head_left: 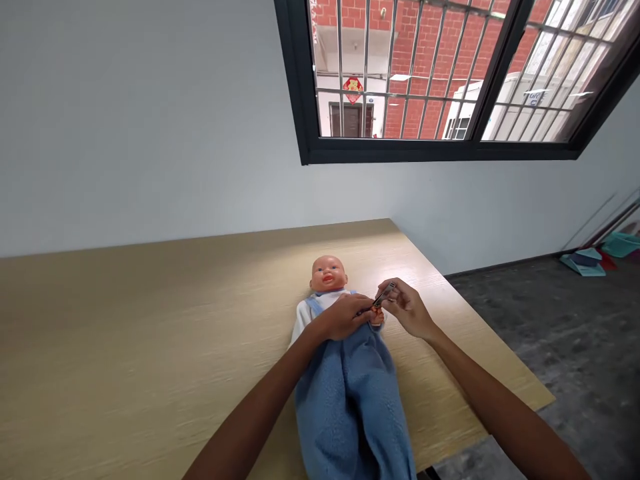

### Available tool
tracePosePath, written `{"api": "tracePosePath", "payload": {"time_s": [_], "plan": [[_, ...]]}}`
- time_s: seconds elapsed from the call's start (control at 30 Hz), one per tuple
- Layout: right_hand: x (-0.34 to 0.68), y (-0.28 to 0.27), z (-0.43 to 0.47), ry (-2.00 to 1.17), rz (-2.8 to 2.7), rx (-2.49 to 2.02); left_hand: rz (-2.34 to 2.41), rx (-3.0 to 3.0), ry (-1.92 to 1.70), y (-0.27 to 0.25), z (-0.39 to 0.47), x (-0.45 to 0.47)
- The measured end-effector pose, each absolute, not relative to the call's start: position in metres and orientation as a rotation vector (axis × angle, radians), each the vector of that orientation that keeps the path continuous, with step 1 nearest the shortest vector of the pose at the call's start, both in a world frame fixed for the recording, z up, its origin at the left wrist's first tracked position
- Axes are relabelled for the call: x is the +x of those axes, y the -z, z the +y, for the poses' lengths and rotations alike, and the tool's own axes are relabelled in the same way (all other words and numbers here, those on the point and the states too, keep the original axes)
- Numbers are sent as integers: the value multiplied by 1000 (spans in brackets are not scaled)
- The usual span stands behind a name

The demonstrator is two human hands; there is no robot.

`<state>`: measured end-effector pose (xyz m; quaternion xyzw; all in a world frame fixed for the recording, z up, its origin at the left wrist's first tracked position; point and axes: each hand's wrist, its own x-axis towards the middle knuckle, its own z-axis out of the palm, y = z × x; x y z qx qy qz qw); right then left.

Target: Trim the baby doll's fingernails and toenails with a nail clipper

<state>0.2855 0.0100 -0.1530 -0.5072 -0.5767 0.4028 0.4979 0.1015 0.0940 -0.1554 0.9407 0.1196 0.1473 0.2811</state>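
Observation:
A baby doll (329, 274) in a white top and blue overalls (350, 380) lies on its back on the wooden table (150, 333), head toward the wall. Across its chest reaches my left hand (346, 316), fingers closed on the doll's small hand (377, 316). Between the thumb and fingers of my right hand (407, 308) is a metal nail clipper (384, 293). The clipper's tip points down at the doll's fingers; whether it touches them I cannot tell. My left fingertips are partly hidden at the doll's hand.
A pale wall (150, 133) with a barred, black-framed window (400, 151) rises behind the table. The table's right edge drops to a dark floor (565, 320). Blue and red dustpan-like items (584, 261) lie on the floor at far right.

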Motion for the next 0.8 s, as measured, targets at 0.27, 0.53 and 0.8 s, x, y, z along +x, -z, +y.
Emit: {"api": "tracePosePath", "payload": {"time_s": [0.27,0.53,0.8], "plan": [[285,153,4,-770,-1608,-1338,368,2524,-369,151,91,101],[286,148,1,-750,-1681,-1395,396,2583,-323,150,88,101],[284,151,-1,-686,-1699,-1380,393,2605,-318,153,88,102]]}}
